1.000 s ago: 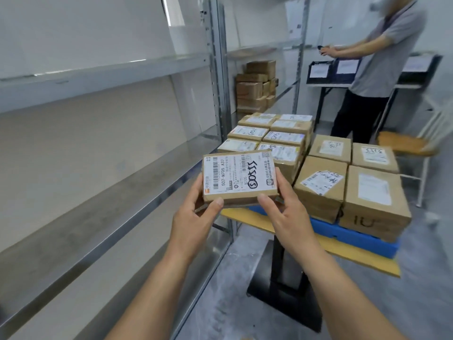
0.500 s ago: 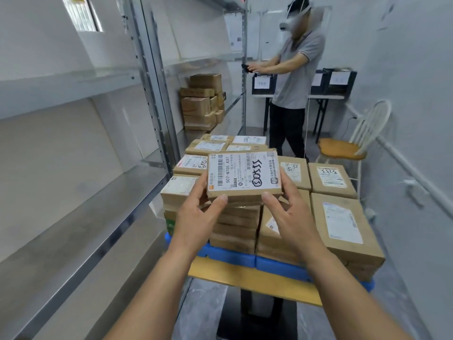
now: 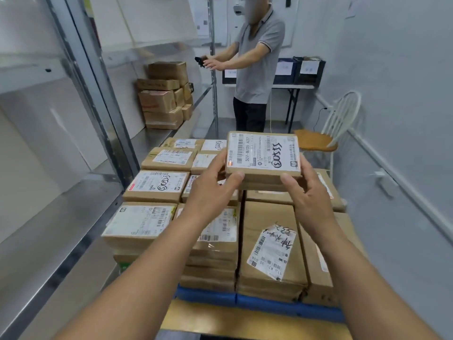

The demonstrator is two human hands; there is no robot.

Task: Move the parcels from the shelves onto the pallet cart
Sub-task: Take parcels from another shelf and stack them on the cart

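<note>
Holding one flat brown parcel (image 3: 262, 157) with both hands over the loaded pallet cart (image 3: 247, 317): left hand (image 3: 212, 185) clamps its left edge, thumb on the near side; right hand (image 3: 308, 192) clamps the right corner. Parcel is label up, in the air above the stacked parcels (image 3: 210, 217), toward the right rear of the stack. Stack sits on a blue pallet (image 3: 269, 305). Metal shelves (image 3: 61, 217) run along the left, more boxes (image 3: 164, 94) on a far shelf. Another person (image 3: 255, 60) stands at a desk (image 3: 296, 87); chair (image 3: 326, 133) beside the right wall.
</note>
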